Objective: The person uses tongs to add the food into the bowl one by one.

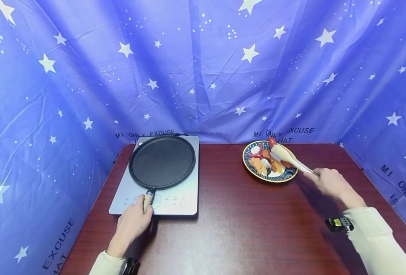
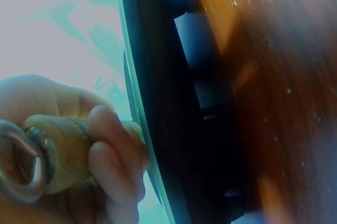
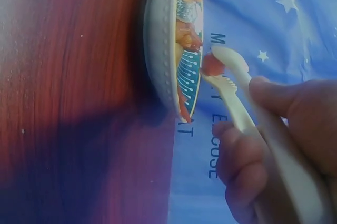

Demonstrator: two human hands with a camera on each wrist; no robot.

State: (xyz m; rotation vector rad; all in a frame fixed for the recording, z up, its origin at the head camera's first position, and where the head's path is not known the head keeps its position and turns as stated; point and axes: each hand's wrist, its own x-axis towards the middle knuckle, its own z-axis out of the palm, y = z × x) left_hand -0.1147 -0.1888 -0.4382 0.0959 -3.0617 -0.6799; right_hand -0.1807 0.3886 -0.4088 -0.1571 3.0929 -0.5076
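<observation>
My left hand [image 1: 134, 218] grips the wooden handle [image 1: 148, 201] of a flat black frying pan [image 1: 161, 162]. The pan sits on a silver induction cooktop [image 1: 118, 204]; in the left wrist view, fingers curl round the handle [image 2: 66, 153], which ends in a metal ring [image 2: 32, 174]. On the right, my right hand [image 1: 335, 187] holds pale tongs [image 1: 287, 157] over a patterned plate [image 1: 246, 162]. A red, sausage-like piece [image 1: 272, 142] sits between the tong tips, just above the plate. The right wrist view shows this piece [image 3: 213, 65] pinched, apart from the plate's rim.
Several food pieces [image 1: 257, 165] lie on the plate, including a silvery fish-like slice [image 1: 266, 166]. A reddish-brown wooden table [image 1: 223, 214] carries everything. Blue star-printed curtains [image 1: 206, 68] hang at the back and both sides, close against the table's far edge.
</observation>
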